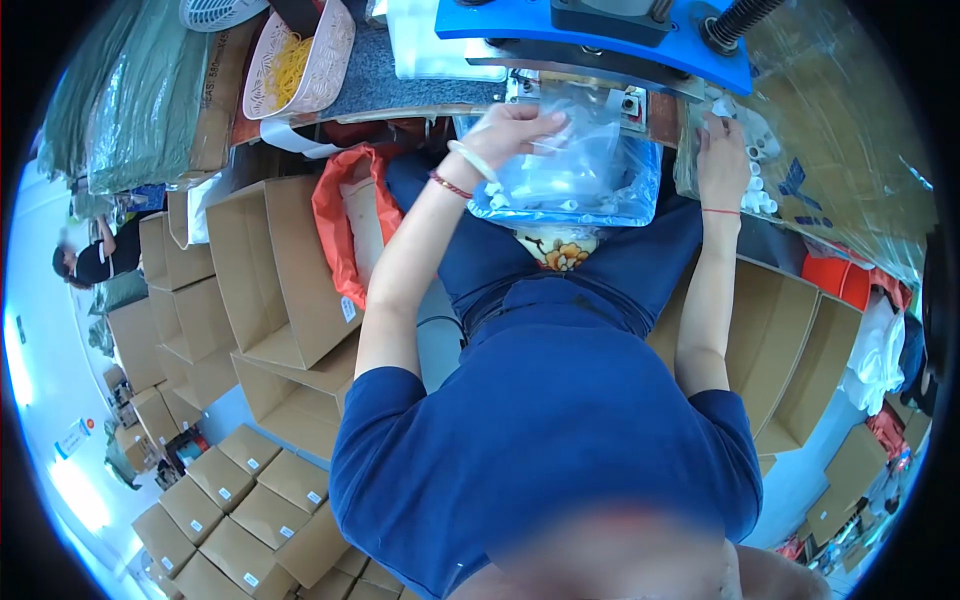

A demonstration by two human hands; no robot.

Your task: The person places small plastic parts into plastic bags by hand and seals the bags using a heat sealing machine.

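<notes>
My left hand is at the near edge of the press, its fingers closed on the edge of a clear plastic bag. Below the bag, a blue-lined tray rests at my lap with small white plastic pieces in it. To the right, my right hand reaches down among white tubular plastic fittings. Its fingertips point away from me and are partly hidden, so I cannot tell whether they grip a fitting.
A blue press with a spring stands ahead. A pink basket of yellow rubber bands is at the back left. Open cardboard boxes and a red bag stand left. A plastic-covered carton is on the right. Another person is far left.
</notes>
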